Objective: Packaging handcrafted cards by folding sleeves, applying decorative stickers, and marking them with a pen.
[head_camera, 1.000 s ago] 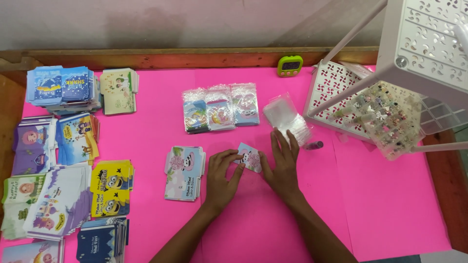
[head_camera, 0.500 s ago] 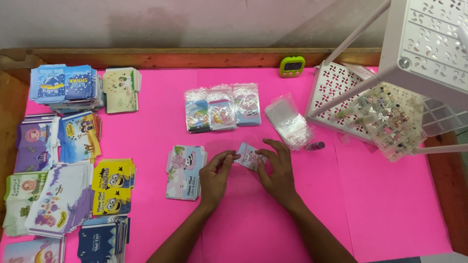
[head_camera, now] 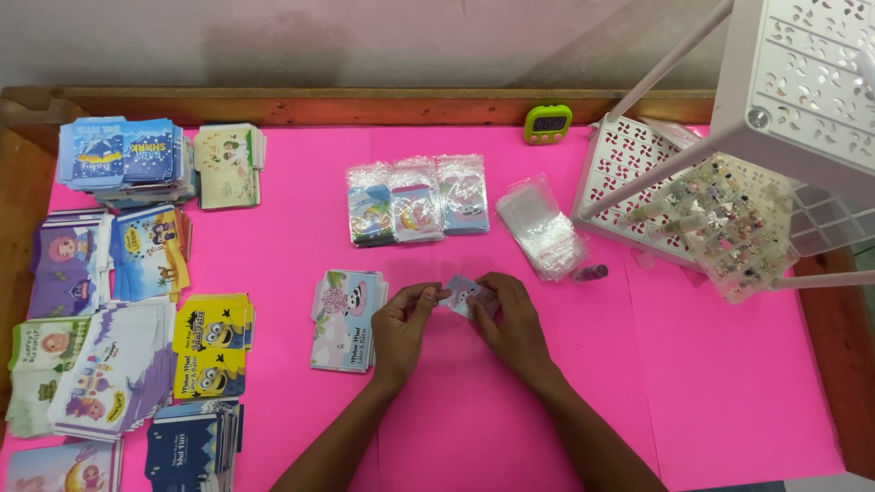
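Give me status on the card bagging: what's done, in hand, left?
Done, by the look of it: three bagged packs lie in a row at the back. In hand: the left hand and right hand hold one small card between them; whether it is already in a clear bag I cannot tell. Left: a stack of empty bags to the right and a flat card stack beside the left hand.
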